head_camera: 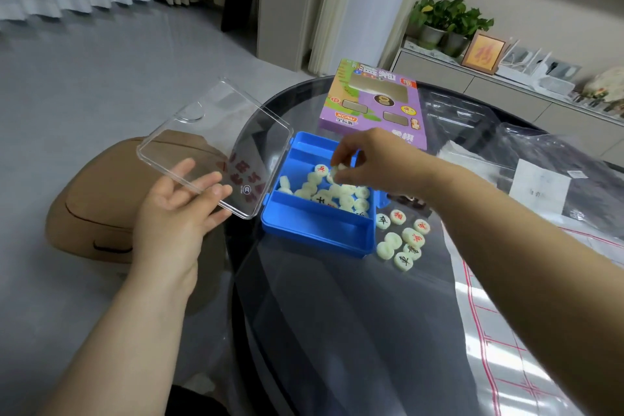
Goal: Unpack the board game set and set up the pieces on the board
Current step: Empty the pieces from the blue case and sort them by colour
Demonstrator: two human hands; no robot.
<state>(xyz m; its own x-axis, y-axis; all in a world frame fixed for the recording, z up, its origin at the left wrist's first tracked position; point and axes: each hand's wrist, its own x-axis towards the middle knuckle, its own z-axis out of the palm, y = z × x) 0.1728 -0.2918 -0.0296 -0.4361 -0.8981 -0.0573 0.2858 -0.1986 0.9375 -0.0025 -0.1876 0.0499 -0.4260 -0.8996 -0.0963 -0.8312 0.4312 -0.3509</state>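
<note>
- Game pieces [337,192], pale round discs with red or black characters, are lying heaped in the middle compartment of a blue box [314,233], which is sitting on the dark glass surface [320,314].
- The right hand [371,162] is reaching over the box from the right, and its fingertips are pinching a few game pieces just above the heap.
- The left hand [175,209] is propping up the box's clear lid [216,132] from underneath, with its fingers spread and fairly straight and showing through the plastic. The lid is standing open to the left of the box.
- A cluster of loose pieces [401,240] is lying on the surface just to the right of the box, some face up.
- A purple carton [374,105] is lying flat beyond the box.
- A board sheet [506,348] with red lines is lying along the right side of the surface under the right forearm.
- A brown seat [98,213] is standing on the floor to the left, partly behind the lid.
- Potted plants [449,24] and a framed picture [483,52] are standing on a low cabinet in the background.
</note>
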